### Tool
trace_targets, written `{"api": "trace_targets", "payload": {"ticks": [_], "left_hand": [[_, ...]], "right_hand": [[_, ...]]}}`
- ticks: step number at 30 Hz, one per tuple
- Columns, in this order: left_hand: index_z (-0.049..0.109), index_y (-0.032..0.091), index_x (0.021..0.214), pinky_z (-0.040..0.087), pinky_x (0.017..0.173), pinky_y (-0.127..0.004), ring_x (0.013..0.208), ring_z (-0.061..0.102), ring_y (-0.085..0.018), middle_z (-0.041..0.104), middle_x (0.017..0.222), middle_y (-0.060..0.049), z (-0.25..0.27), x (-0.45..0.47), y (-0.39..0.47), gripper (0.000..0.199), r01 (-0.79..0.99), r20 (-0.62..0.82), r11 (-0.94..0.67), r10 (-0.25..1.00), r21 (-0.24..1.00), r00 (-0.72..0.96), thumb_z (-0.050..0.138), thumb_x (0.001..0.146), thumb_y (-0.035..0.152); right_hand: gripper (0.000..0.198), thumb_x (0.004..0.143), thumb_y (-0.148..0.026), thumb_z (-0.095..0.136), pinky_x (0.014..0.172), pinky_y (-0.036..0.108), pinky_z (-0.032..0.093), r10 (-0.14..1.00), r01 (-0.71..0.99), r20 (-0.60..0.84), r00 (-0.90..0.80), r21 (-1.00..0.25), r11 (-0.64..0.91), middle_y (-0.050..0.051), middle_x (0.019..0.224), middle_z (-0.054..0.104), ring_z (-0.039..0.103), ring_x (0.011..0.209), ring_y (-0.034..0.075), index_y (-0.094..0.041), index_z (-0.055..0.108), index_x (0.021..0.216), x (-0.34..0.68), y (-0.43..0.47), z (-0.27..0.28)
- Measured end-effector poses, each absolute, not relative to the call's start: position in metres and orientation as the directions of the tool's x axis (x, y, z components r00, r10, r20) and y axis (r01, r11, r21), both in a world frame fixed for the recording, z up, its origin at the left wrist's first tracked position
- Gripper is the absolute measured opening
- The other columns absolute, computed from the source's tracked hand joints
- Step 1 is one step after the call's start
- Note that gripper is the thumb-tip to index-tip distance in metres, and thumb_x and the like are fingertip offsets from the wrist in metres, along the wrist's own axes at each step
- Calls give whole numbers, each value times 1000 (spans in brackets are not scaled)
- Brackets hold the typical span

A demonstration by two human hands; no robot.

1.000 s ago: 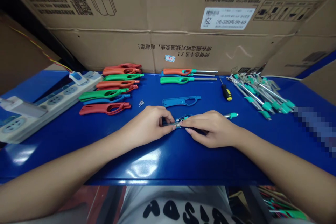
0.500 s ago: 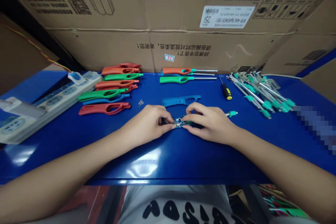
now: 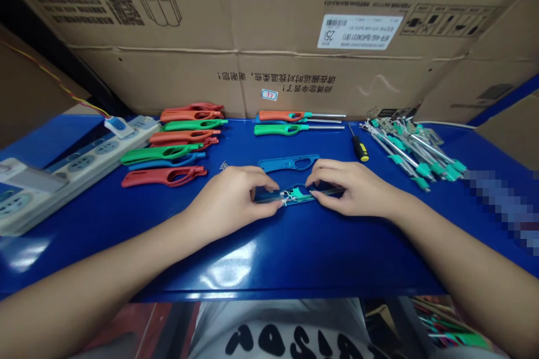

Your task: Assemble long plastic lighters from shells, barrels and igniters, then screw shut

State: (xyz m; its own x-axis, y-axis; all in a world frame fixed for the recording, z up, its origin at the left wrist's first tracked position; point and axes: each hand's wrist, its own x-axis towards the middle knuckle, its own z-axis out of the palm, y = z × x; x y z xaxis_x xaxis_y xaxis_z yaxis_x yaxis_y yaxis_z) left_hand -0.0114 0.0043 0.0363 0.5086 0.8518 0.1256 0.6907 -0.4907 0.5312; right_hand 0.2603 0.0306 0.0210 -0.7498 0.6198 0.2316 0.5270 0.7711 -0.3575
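A long-nosed lighter (image 3: 300, 194) lies on the table in front of me, made up of a blue handle half with a green trigger piece, thin white wires and a metal tube inside. My left hand (image 3: 238, 196) holds its left end between thumb and fingers. On the right, my right hand (image 3: 353, 186) grips it near the tube, thumb below and fingers above, hiding part of the tube. Just beyond lies the other blue handle half (image 3: 288, 163), touched by neither hand. Several small screws (image 3: 223, 166) rest beyond my left hand.
Red, green and blue handle shells (image 3: 168, 176) form a row at left, beside a power strip (image 3: 80, 165). Lighters with tubes (image 3: 278, 130) lie at the back. A screwdriver (image 3: 360, 147) and a pile of tube assemblies (image 3: 404, 151) lie right. A cardboard box (image 3: 269, 28) stands behind.
My right hand has shifted right along the lighter, uncovering the green trigger piece and wires. My left hand stays at the left end, its fingers slightly wider. The view has shifted a little.
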Motion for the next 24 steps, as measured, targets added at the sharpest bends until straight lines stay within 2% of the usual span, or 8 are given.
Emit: {"api": "trace_targets", "payload": {"ticks": [4, 7, 15, 24], "left_hand": [[71, 20, 119, 53, 91, -37, 104, 66, -23, 73, 115, -5, 34, -10, 1, 29, 605, 248, -680, 724, 413, 644, 70, 90, 28], [65, 20, 129, 50, 103, -40, 117, 62, -23, 69, 127, -7, 26, -9, 0, 33, 515, 244, -780, 609, 354, 755, 61, 97, 24], [63, 19, 130, 54, 100, -41, 117, 62, -24, 67, 127, -10, 11, -7, 0, 32, 490, 252, -796, 587, 357, 770, 49, 102, 15], [64, 22, 129, 54, 99, -40, 116, 61, -23, 66, 125, -9, 10, -7, 1, 32, 486, 252, -787, 594, 380, 764, 49, 102, 15]], "right_hand": [[12, 92, -21, 58, 74, 27, 47, 605, 500, 191, -773, -405, 765, 4, 102, 67, 63, 87, 16, -21, 67, 101, 264, 33, 22], [12, 90, -18, 60, 71, 25, 45, 596, 470, 177, -783, -459, 754, 4, 100, 66, 61, 81, 14, -20, 67, 100, 264, 32, 23], [11, 89, -17, 63, 67, 25, 41, 588, 449, 133, -798, -519, 727, 3, 97, 64, 53, 71, 12, -19, 65, 100, 264, 32, 23], [7, 92, -23, 64, 65, 24, 40, 586, 437, 129, -800, -544, 716, 2, 96, 60, 48, 69, 10, -18, 63, 98, 262, 33, 22]]}}
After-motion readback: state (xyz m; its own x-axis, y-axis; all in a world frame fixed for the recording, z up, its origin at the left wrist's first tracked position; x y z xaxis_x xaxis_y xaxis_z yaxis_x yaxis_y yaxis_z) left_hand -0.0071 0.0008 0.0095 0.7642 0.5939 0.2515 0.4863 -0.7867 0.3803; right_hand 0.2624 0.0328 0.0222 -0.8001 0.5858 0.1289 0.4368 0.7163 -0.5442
